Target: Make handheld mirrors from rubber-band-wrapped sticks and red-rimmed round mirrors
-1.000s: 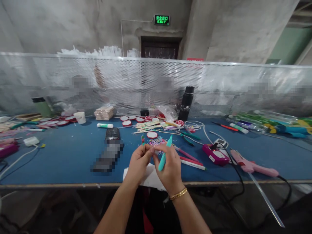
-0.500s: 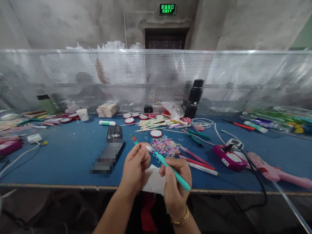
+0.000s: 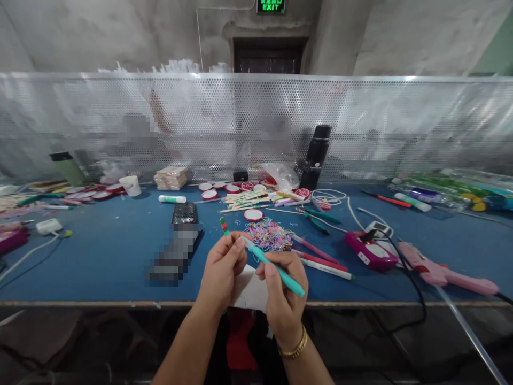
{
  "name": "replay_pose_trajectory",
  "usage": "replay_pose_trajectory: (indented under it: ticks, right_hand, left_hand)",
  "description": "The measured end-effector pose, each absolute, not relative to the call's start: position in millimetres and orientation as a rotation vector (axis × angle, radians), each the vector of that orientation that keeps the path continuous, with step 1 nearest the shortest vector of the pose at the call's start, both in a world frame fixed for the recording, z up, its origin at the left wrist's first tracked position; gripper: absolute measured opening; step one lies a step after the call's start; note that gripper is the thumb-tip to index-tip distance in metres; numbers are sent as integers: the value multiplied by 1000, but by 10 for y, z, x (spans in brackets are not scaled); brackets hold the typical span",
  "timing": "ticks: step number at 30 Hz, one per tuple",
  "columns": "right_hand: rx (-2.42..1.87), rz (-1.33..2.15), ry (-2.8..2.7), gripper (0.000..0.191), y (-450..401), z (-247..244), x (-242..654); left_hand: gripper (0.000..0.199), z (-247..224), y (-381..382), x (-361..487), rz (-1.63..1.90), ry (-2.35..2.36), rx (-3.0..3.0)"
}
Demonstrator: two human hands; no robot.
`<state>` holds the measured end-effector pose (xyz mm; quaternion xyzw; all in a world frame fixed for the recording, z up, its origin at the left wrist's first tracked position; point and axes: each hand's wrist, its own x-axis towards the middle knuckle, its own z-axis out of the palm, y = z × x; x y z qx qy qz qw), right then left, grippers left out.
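My left hand [image 3: 224,267] is closed in a pinch near the front of the table. A slim piece with green and red bands [image 3: 224,225] sticks up from behind its fingers; most of it is hidden. At the fingertips a small clear or whitish piece [image 3: 246,243] shows, too small to name. My right hand [image 3: 285,283] grips a turquoise marker pen [image 3: 276,270] like a writing tool, its front end meeting that clear piece. Below the hands lies a white paper [image 3: 250,291]. Just beyond them is a pile of colourful small rubber bands [image 3: 268,235].
Several markers [image 3: 324,267] lie right of the pile, near green-handled pliers [image 3: 316,220]. A purple power strip [image 3: 371,251] and a pink glue gun [image 3: 444,272] are further right. A phone [image 3: 176,254] lies left. A black bottle [image 3: 316,158] stands behind, before a perforated metal screen [image 3: 224,117].
The marker's front end has come up against the clear piece at my left fingertips, as my right hand shifted slightly left and up. The whole view has tilted down a little.
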<state>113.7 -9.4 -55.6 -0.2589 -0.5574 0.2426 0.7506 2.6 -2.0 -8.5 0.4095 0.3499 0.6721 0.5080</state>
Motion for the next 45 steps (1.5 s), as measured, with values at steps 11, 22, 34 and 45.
replay_pose_trajectory:
  ticks: [11,22,34,45]
  right_hand:
    - [-461,893,-867,16,-37,-432,1037]
    - [-479,775,-992,11,-90,-349,1050]
    - [-1179,168,-1576,28,435,-507,2391]
    - [-1382,-221,-1721,26,473,-608,2559]
  left_hand:
    - [44,-73,11,33,1580,871,1019]
    - [40,-120,30,7,1558,879,1077]
    - [28,-52,12,0,1526,703,953]
    - [32,-67,-11,-1,1470,824,1118]
